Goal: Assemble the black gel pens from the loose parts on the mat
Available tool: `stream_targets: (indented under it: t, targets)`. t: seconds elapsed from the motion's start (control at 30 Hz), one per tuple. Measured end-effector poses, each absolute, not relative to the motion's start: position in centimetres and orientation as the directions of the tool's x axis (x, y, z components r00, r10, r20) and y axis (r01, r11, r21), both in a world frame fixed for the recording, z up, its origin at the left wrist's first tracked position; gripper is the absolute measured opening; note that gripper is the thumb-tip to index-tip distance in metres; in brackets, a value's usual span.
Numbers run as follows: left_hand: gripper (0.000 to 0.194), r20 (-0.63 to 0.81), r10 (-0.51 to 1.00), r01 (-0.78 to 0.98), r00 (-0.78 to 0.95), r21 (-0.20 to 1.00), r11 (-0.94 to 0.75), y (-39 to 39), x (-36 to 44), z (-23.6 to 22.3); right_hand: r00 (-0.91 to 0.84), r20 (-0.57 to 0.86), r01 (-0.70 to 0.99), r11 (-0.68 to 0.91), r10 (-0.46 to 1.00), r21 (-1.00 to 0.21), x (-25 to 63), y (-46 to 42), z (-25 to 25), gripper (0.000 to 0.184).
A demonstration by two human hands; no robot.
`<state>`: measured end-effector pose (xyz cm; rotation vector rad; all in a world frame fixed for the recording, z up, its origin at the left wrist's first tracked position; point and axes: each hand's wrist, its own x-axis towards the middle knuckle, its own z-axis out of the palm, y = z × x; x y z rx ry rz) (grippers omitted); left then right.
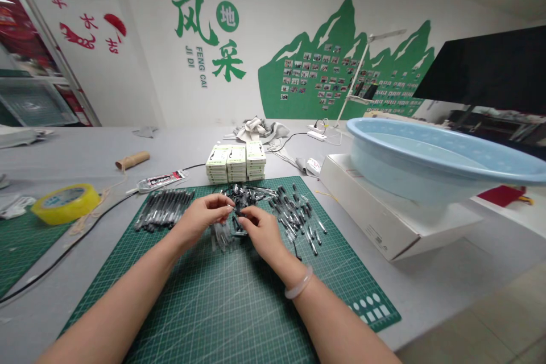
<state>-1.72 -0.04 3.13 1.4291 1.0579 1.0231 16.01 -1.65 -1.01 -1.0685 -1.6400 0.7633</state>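
Head view: the left hand's fingers (219, 205) are pinched around a small pale tip, and the right hand's fingers (249, 216) curl close beside them around a small dark piece, too small to identify. Just beyond the fingers lies a pile of black parts (243, 194). Rows of pens (166, 207) lie left of them, loose pens (298, 213) right, all on a green mat (205, 307) covering the bench (170, 142). Farther out, behind the pile, stand stacked small boxes (236, 162).
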Motion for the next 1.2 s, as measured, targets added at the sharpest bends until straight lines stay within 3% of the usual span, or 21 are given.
stream_targets:
  t: [0.23, 0.3, 0.47, 0.6, 0.73, 0.93, 1.07, 1.2]
  targets:
    - [0.025, -0.007, 0.988, -0.032, 0.151, 0.999, 0.012, -0.8, -1.8, 2.0, -0.081, 0.388, 0.254, 0.395, 0.918, -0.883, 15.6, -1.9, -0.7, 0.01]
    - [0.025, 0.006, 0.989, -0.038, 0.145, 0.999, -0.001, -0.7, -1.8, 1.8, -0.104, 0.337, 0.204, 0.351, 0.936, -0.914, 15.5, -2.0, -0.7, 0.007]
    - [0.024, 0.013, 0.987, -0.123, 0.161, 0.992, 0.007, -0.9, -1.8, 1.7, -0.244, 0.166, 0.005, 0.173, 0.955, -0.985, 15.2, -1.9, -0.8, 0.02]
    - [0.029, 0.002, 0.986, -0.205, 0.167, 0.978, 0.033, -1.2, -1.2, 1.7, -0.229, 0.176, -0.03, 0.174, 0.957, -0.984, 14.9, -1.8, -1.1, 0.019]
    - [0.021, 0.01, 0.996, -0.272, 0.085, 0.962, 0.013, -1.0, -0.7, 1.3, -0.244, 0.155, -0.067, 0.142, 0.957, -0.988, 14.9, -1.9, -1.3, 0.02]
    - [0.03, -0.04, 0.985, -0.35, 0.167, 0.932, 0.097, -1.2, -0.6, 1.3, -0.286, 0.083, -0.208, 0.023, 0.955, -0.978, 14.9, -1.9, -1.2, 0.026]
    - [0.017, -0.008, 0.996, -0.379, 0.091, 0.924, 0.042, -1.2, -0.3, 1.0, -0.275, 0.083, -0.197, 0.028, 0.958, -0.98, 14.7, -2.0, -1.1, 0.027]
    - [0.02, -0.035, 0.998, -0.383, 0.047, 0.922, 0.051, -1.0, -0.1, 0.8, -0.262, 0.057, -0.239, -0.008, 0.964, -0.971, 14.6, -2.2, -0.9, 0.025]
